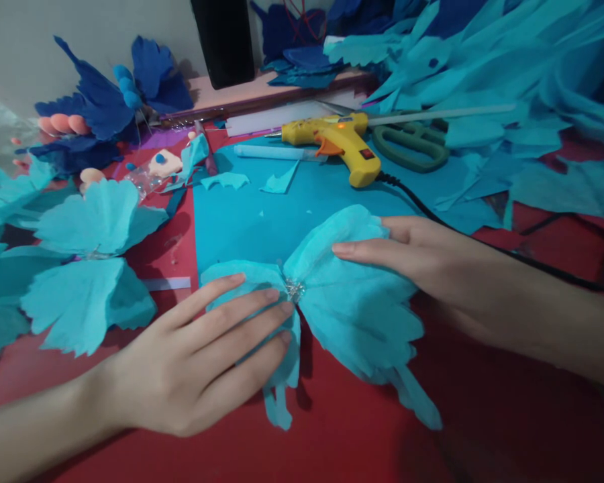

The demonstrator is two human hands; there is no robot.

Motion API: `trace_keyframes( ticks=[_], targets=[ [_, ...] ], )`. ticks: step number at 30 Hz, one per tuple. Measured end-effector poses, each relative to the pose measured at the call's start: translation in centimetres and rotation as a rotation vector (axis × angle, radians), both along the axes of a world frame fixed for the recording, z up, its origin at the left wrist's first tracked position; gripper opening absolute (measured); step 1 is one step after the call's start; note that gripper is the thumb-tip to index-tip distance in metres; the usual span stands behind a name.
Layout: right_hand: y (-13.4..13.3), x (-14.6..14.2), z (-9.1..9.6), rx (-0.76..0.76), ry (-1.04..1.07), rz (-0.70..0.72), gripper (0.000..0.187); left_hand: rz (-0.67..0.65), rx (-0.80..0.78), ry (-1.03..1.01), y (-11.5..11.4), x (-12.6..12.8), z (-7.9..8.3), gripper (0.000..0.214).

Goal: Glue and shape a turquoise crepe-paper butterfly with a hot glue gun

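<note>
- Centre of the frame: turquoise fabric-like butterfly point(332, 295).
- Right grip point(433, 268) pinches its right wing point(365, 315).
- Left grip point(196, 362) covers the left wing point(259, 274); whether pinching, cannot tell.
- Upper centre: yellow glue gun point(349, 134).

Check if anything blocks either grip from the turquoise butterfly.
Nothing visible does. The left grip rests on one side of the turquoise butterfly; the right grip pinches the edge opposite. The yellow hot-glue gun lies beyond, clear of both.
</note>
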State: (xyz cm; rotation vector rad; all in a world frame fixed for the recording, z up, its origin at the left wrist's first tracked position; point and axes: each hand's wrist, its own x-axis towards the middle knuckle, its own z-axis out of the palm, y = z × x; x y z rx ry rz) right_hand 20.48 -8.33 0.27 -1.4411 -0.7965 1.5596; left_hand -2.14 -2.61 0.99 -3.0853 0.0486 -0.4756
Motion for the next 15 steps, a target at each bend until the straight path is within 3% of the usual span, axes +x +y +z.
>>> trace_keyframes(
  ticks=[10, 15],
  targets=[
    [0.4, 0.4, 0.5, -0.007, 0.031, -0.034, 0.033, 0.012, 0.029, -0.092, 0.1, -0.4, 0.2, 0.021],
    [0.9, 1.1, 0.4, -0.255, -0.18, -0.252, 0.035, 0.056, 0.019, -0.087, 0.4, -0.5, 0.3, 0.026]
  ],
)
